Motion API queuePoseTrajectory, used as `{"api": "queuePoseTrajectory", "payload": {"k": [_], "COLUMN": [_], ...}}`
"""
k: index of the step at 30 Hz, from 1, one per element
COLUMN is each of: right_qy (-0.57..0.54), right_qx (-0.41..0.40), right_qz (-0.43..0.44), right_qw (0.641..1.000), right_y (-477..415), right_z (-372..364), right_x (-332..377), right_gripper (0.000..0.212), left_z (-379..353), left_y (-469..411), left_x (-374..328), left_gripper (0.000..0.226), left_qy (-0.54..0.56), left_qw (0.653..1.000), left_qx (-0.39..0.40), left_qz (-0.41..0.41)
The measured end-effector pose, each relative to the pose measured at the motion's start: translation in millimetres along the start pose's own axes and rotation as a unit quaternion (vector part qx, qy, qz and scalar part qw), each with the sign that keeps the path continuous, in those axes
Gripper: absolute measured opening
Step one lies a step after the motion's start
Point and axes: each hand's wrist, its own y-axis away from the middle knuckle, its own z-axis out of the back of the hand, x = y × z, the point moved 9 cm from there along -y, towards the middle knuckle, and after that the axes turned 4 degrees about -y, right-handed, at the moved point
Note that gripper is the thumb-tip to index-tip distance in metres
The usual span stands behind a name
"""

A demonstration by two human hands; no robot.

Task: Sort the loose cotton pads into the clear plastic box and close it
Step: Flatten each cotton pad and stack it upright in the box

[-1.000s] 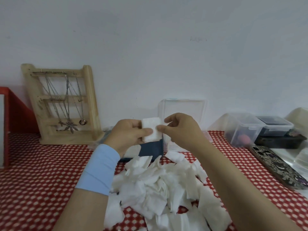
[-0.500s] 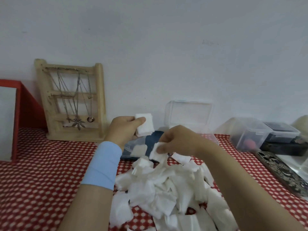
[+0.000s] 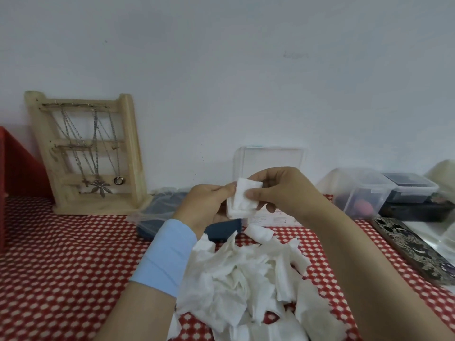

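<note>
A heap of loose white cotton pads (image 3: 248, 279) lies on the red-and-white patterned table in front of me. Above it, my left hand (image 3: 204, 207) grips a small stack of cotton pads (image 3: 242, 201), and my right hand (image 3: 280, 190) pinches the top pad of that stack by its right edge. Behind my hands stands the clear plastic box (image 3: 270, 217), its lid (image 3: 270, 158) raised upright against the wall; the box body is mostly hidden by my hands.
A wooden necklace stand (image 3: 91, 156) leans on the wall at the left. A dark blue case (image 3: 221, 230) lies under my left hand. Clear containers (image 3: 362, 193), a black-lidded box (image 3: 413, 190) and a patterned phone case (image 3: 418, 252) crowd the right side. A red box (image 3: 14, 168) stands far left.
My right hand lifted a pad from the heap up to the stack in my left hand. The left hand kept the stack and shifted slightly right.
</note>
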Motion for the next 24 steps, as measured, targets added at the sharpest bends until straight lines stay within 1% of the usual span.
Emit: {"api": "queuePoseTrajectory", "payload": {"k": [3,6,11,12,14,15,16,17,20,22,24], "right_qy": [-0.009,0.033,0.089,0.097,0.112,0.112,0.100,0.080,0.064,0.060,0.049], "right_qx": [0.008,0.007,-0.031,-0.038,-0.035,-0.018,0.005,0.029,0.080,0.116,0.142], "right_qz": [0.004,-0.003,0.001,0.003,-0.004,-0.015,-0.028,-0.036,-0.025,-0.027,-0.037], "right_qw": [1.000,0.999,0.996,0.995,0.993,0.993,0.995,0.996,0.994,0.991,0.988], "right_y": [0,-2,-5,-6,-6,-6,-6,-5,-3,-5,-10], "right_z": [1,-1,5,7,9,9,8,7,10,12,17], "right_x": [2,0,-6,-7,-10,-13,-17,-19,-20,-17,-12], "right_gripper": [0.018,0.023,0.029,0.032,0.044,0.051,0.054,0.052,0.033,0.029,0.026], "left_z": [0,-4,-13,-15,-18,-19,-19,-19,-19,-21,-28], "left_y": [1,3,5,6,8,8,8,8,8,4,-5], "left_x": [1,1,0,-1,-5,-7,-7,-7,-12,-22,-36], "left_gripper": [0.025,0.025,0.048,0.046,0.031,0.029,0.032,0.036,0.042,0.046,0.054], "left_qy": [0.005,0.010,0.002,-0.002,-0.031,-0.051,-0.068,-0.081,-0.118,-0.165,-0.206], "left_qw": [1.000,1.000,0.999,0.998,0.996,0.993,0.992,0.991,0.989,0.983,0.974], "left_qx": [-0.009,-0.001,0.044,0.057,0.083,0.093,0.098,0.095,0.067,0.042,0.040], "left_qz": [0.004,0.005,0.013,0.006,-0.027,-0.042,-0.051,-0.056,-0.065,-0.074,-0.084]}}
